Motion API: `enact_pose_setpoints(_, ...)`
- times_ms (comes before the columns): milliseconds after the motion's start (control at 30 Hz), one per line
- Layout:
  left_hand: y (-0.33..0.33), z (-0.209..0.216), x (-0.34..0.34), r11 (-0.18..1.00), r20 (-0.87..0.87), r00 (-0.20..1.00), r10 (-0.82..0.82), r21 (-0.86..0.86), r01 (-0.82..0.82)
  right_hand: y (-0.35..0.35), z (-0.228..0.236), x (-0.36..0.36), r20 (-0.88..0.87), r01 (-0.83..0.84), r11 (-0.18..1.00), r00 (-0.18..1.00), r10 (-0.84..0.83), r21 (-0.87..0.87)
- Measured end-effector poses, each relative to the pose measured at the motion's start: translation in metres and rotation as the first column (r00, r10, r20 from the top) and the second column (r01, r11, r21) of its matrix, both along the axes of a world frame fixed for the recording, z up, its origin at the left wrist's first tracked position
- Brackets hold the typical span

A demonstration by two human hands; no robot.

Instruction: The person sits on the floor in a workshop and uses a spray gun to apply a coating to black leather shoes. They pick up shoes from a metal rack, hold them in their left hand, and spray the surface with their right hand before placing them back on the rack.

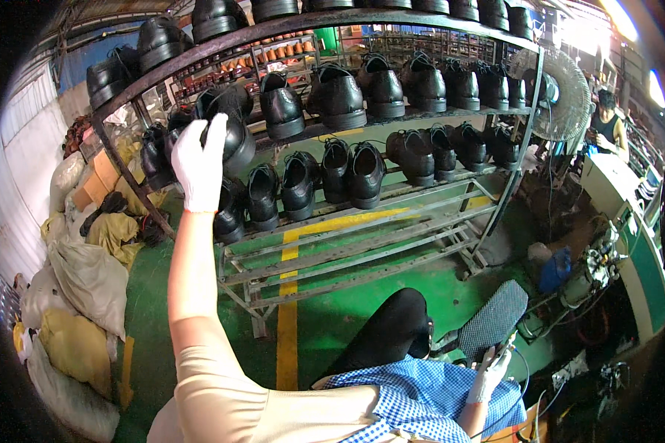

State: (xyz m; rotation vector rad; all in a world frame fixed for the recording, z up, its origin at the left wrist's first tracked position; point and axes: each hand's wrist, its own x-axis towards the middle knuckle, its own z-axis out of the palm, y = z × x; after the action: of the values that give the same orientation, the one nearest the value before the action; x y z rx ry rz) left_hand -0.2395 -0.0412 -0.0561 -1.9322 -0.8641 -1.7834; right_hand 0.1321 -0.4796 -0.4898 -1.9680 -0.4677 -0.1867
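Observation:
My left hand, in a white glove, reaches up to the left end of the middle shelf of a shoe rack. Its fingers close on a black leather shoe, which sits tilted at the shelf's front edge; part of the grip is hidden. Low on the right, my right hand, also gloved, curls round a slim tool whose kind I cannot make out. Beside that hand a thin hose or cable curves down. Just beyond it lies a dark, textured flat pad, rounded at its far end.
The metal rack carries rows of black shoes. Stuffed sacks line the left wall. A large fan stands at the rack's right end. Machinery and a green-white bench are at the right, with another person beyond.

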Motion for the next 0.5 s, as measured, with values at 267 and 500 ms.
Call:
enact_pose_setpoints(267,-0.133,-0.117,0.005,0.935,-0.244,0.968,-0.062,0.324,0.142,0.007,0.007,-0.009,-0.346,0.054,0.967,0.938,0.036,0.247)
enact_pose_setpoints(500,-0.183,-0.191,0.153,0.499,-0.094,0.503,-0.859,-0.374,0.782,0.013,0.065,-0.032,-0.401,0.04,0.978,0.915,0.047,0.207)
